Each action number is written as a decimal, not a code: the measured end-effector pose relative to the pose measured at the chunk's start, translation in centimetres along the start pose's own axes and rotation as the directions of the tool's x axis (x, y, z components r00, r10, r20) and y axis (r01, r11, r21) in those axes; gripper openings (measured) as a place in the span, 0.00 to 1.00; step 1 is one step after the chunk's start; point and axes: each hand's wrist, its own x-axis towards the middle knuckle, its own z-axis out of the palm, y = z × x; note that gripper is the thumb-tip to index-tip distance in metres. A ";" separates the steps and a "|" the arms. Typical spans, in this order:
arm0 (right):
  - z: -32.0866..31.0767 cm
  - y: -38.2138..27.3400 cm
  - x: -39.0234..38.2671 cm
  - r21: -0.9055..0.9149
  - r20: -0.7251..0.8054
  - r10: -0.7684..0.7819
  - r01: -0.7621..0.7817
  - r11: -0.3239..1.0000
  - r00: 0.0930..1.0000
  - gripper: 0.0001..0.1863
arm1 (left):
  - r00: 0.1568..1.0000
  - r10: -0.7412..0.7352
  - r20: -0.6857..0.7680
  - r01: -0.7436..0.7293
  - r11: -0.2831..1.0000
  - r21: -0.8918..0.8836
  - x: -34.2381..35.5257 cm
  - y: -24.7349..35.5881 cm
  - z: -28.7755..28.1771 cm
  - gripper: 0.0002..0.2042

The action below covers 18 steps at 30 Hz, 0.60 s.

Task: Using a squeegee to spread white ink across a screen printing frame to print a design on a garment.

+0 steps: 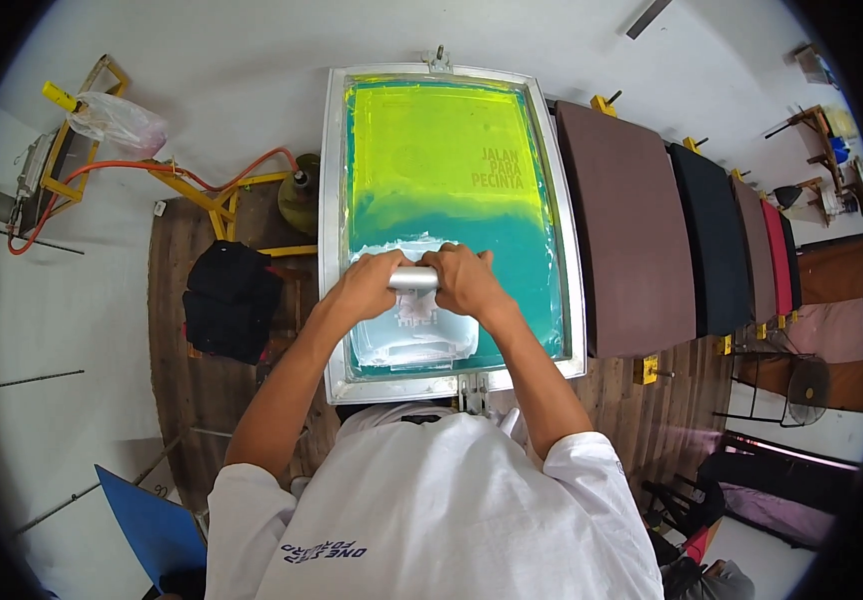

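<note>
My left hand [367, 287] and my right hand [466, 284] are wrapped round the silver handle of a squeegee [414, 279], one at each end. The squeegee rests over the near-left part of a printing screen with a metal frame [573, 290]. Its blade is hidden below the handle and my fingers. White ink [457, 343] is spread on the mesh around and in front of it, with a design faintly showing through. The screen's far half is yellow-green with lettering, the near half teal. Hinge clamps hold the frame at its far and near edges.
On the right stand boards with brown cloth [627, 230], black cloth [714, 240] and red cloth [776, 260], with yellow brackets [646, 370]. To the left are a folded black garment [233, 300], an orange hose [87, 168] and a green cylinder [299, 200].
</note>
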 end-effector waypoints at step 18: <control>-1.4 -2.0 -5.1 -0.012 0.171 -0.003 0.005 1.000 0.985 0.25 | 0.995 -0.052 0.088 0.061 0.992 -0.113 -5.2 2.9 1.3 0.17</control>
